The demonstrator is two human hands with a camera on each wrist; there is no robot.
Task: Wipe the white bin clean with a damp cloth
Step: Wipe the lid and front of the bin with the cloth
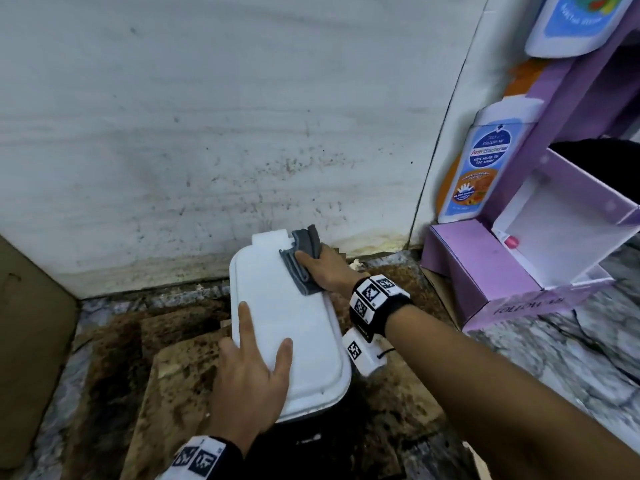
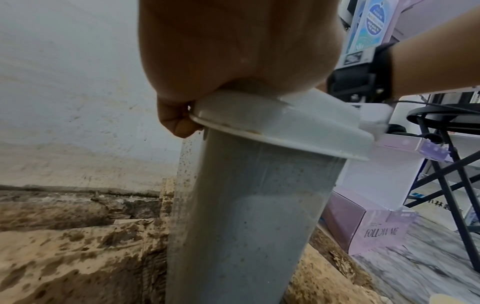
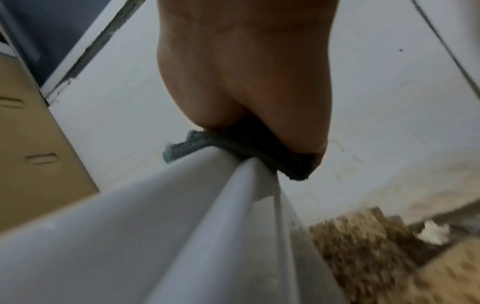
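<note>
Bin: the white bin (image 1: 291, 327) stands in the lower middle of the head view, lid closed, on stained cardboard (image 1: 180, 372) against a spotted wall (image 1: 207, 133).
Cloth: a folded grey cloth (image 1: 301, 268) lies on the far right corner of the lid, above centre in the frame.
Right hand: the right hand (image 1: 325, 271) presses the cloth down, fingers curled round its edge.
Left hand: the left hand (image 1: 252, 368) rests flat on the near left of the lid, fingers spread and straight; the left wrist view shows the thumb hooked under the lid's rim.
Tipping risk: the bin's body looks tall and narrow in the left wrist view, so a hard sideways stroke could probably rock it if the bracing hand lifts.
Slip risk: the cloth sits at the lid's edge; a stroke running past the rim could drop it onto the dirty cardboard and carry grime back.
Missed dirt: brown specks dot the body below the rim, lower middle of the left wrist view; wiping only the lid would leave them.
Neighbours: a purple display stand (image 1: 502, 271) with a bottle (image 1: 485, 164) stands near on the right; a wide elbow swing might knock it.
</note>
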